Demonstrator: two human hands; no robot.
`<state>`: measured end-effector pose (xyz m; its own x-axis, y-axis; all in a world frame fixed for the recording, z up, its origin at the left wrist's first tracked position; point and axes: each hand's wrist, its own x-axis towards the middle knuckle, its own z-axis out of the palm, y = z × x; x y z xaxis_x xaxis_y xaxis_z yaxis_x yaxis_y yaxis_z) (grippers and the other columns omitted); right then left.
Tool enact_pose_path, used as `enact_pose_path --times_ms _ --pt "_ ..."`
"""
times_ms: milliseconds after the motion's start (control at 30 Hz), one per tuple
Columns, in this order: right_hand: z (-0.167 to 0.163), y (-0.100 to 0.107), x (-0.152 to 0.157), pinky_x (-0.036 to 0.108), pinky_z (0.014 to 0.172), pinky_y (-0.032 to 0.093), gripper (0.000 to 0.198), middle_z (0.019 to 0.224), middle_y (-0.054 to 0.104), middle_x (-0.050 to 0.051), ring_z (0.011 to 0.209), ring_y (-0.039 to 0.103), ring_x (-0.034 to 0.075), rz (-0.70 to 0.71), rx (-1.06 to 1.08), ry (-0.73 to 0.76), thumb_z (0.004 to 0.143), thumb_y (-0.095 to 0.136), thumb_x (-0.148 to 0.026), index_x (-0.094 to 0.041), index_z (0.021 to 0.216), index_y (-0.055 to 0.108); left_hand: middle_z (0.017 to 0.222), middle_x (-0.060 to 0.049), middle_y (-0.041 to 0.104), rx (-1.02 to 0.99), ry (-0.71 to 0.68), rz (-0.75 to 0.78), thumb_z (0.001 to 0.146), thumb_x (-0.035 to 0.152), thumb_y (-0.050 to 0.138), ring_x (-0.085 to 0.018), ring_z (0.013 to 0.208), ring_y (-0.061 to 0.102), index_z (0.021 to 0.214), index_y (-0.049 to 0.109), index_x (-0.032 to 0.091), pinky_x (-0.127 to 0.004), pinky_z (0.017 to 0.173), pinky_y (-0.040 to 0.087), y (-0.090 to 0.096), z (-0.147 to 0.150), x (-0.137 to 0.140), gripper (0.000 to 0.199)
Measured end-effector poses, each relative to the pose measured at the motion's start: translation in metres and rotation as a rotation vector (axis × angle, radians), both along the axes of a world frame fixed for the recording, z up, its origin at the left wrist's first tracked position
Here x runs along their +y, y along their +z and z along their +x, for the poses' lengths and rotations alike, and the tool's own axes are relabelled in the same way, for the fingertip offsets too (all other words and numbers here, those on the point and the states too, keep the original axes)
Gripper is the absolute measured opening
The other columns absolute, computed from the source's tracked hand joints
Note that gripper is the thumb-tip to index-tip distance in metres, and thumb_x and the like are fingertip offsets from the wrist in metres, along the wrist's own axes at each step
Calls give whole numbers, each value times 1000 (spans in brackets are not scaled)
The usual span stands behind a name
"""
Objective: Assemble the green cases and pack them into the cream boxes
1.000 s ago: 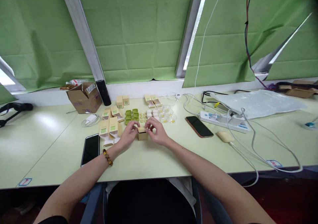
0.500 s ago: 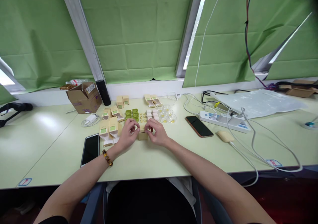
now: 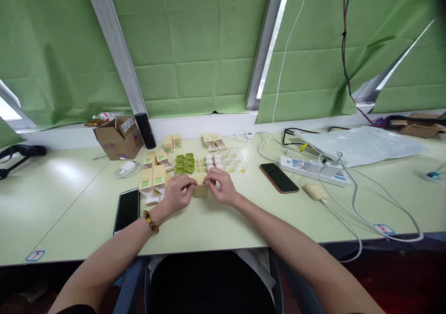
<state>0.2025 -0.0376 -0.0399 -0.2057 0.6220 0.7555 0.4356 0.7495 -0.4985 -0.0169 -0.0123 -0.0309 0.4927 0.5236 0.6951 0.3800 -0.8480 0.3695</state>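
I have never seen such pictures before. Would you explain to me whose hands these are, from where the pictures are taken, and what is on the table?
There is no machine here: you see a person's own bare left hand and right hand. One camera, worn on the head, looks forward and down, so the arms come in from below.

Between the hands is a small box of plain cardboard; the fingertips pinch it near its top, from both sides. Its inside cannot be seen.

Just beyond it on the table are green cups, pale blocks and clear cups. To the left are cartons and a white-edged phone; to the right, another phone and a power strip.
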Motion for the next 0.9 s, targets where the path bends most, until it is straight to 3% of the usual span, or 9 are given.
enact_pose_path --times_ms 100,233,367,500,667,800,900 --pt "0 0 1 30 58 35 16 69 54 0 61 48 15 13 -12 2 90 59 -21 -21 74 64 64 1 68 3 -5 62 88 11 57 -14 57 56 85 76 21 -33 66 40 -2 0 1 21" --pt "4 5 2 29 58 33 17 65 51 -1 60 48 15 -95 -77 29 86 60 -20 -21 70 61 60 1 67 20 -1 72 82 8 55 -14 55 55 78 76 22 -34 69 43 -6 0 3 25" --pt "16 16 3 27 59 34 5 62 44 -7 58 41 13 -284 -45 113 85 64 -24 -22 84 60 61 1 65 -41 53 -76 84 12 54 -14 55 52 88 78 21 -31 66 41 -5 -2 4 26" --pt "30 25 7 25 58 29 30 63 40 -10 57 34 11 -486 -134 142 78 76 -30 -24 83 47 59 3 54 -116 169 -309 85 17 54 -14 52 44 108 77 18 -28 56 34 -2 -1 7 32" --pt "33 24 12 26 61 25 39 65 45 -8 62 38 11 -569 -390 40 75 78 -32 -23 70 40 52 6 46 -9 300 -445 84 17 52 -14 49 42 111 79 20 -29 56 30 0 0 12 38" --pt "31 20 17 27 62 26 28 67 53 -5 64 45 13 -556 -456 -190 85 70 -29 -22 74 45 56 2 54 -9 321 -440 82 16 52 -15 53 47 83 75 20 -29 57 32 2 0 12 23" --pt "34 21 20 27 63 26 20 72 60 -2 68 49 15 -562 -505 -355 92 64 -29 -22 79 50 57 2 57 -18 333 -447 82 17 52 -15 55 50 74 69 20 -30 57 32 4 0 11 20"
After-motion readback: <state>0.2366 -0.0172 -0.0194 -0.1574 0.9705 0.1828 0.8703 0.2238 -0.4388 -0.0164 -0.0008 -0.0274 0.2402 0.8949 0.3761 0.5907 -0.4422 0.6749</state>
